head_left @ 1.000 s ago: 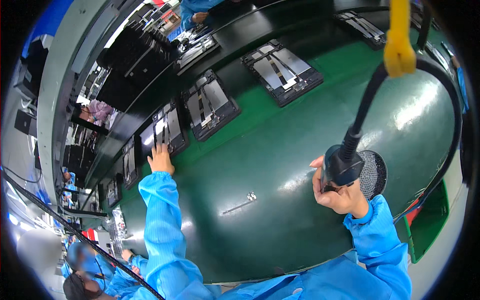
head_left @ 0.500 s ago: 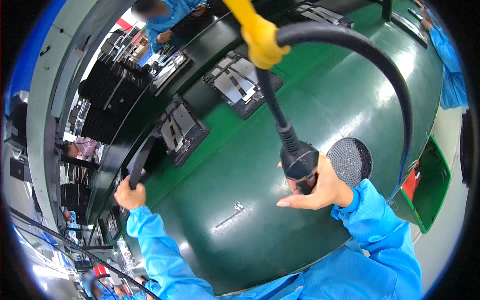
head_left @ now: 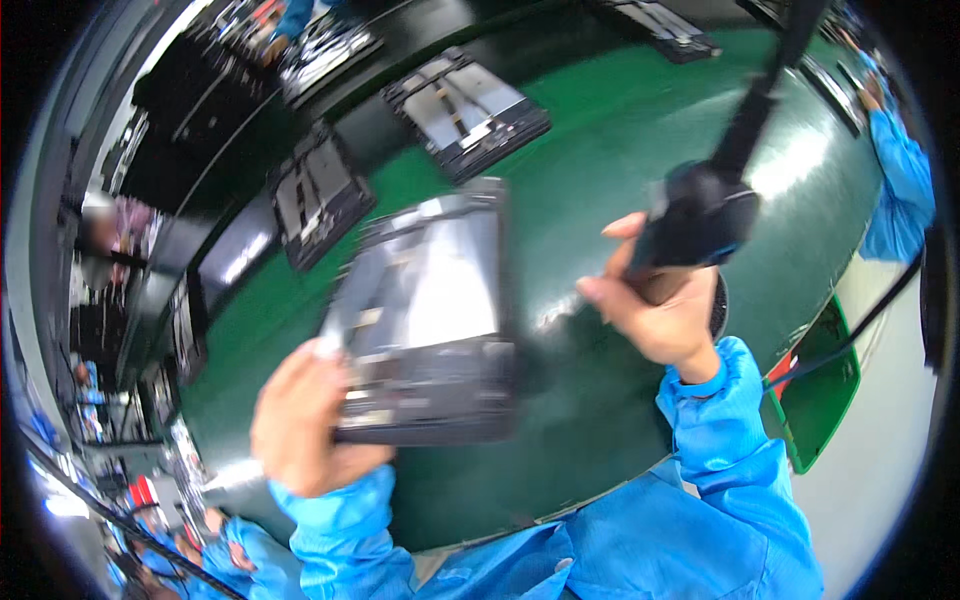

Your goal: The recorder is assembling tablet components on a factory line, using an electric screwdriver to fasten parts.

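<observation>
My left hand (head_left: 300, 420) grips the lower left edge of an opened tablet-like device (head_left: 430, 310), held tilted above the green table (head_left: 580, 430). Its inside faces up, with silvery panels and a dark frame; motion blurs the details. To the right, my right hand (head_left: 670, 320) is closed round a black corded handheld tool (head_left: 695, 215), whose exact kind I cannot make out. A thick black cable (head_left: 755, 120) rises from the tool's top. Between the tool and the device there is a gap. Behind my right hand a round dark dish (head_left: 721, 305) is mostly hidden.
Similar opened devices (head_left: 465, 110) lie along the far side, one (head_left: 318, 195) further left. Dark stacks (head_left: 200, 110) stand at the far left. A green bin (head_left: 825, 400) is beside the table at right. Another person's blue sleeve (head_left: 900, 175) shows at the right edge.
My left hand has brought the device from the far left to the middle, over the table. My right hand has moved slightly up and right with the tool, and the view has shifted.
</observation>
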`<state>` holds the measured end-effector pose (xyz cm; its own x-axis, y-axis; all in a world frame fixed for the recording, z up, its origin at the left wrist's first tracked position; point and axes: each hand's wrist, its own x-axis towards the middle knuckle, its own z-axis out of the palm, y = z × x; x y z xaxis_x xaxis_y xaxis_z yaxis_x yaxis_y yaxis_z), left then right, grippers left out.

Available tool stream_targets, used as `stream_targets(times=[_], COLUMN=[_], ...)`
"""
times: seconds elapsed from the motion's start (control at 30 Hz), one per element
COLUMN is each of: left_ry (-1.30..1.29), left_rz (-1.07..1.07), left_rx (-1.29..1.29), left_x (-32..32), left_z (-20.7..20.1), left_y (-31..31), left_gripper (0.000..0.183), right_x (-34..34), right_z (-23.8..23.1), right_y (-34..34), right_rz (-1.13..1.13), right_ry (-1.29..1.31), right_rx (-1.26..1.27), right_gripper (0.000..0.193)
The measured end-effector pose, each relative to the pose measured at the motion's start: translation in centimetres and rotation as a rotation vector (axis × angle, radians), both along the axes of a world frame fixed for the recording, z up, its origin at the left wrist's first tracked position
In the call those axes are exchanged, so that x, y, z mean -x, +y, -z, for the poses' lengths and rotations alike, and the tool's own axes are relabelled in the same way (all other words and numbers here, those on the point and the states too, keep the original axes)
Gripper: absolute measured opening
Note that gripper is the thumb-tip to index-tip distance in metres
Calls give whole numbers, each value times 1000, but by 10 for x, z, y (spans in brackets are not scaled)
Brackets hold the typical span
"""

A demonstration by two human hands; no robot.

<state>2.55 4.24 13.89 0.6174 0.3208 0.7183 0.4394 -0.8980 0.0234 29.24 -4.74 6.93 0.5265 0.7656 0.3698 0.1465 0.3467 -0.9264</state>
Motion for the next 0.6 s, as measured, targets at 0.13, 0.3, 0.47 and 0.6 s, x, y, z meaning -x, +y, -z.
stream_targets(times=[0.13,0.3,0.47,0.6], left_ry=[264,285,140,-64], left_rz=[157,167,188,-290], left_rx=[169,297,534,740], left_x=[-22,-48,-32,-23], left_z=[19,75,87,85], left_y=[-52,-103,-90,-32], left_gripper=[38,34,30,23], right_x=[-7,-27,-33,-32], right_z=[-21,-13,-13,-16], right_y=[-14,-17,-22,-27], right_rz=[65,29,-117,-106], right_ry=[17,-5,38,-10], right_rx=[-80,-194,-160,-76], right_gripper=[43,45,87,92])
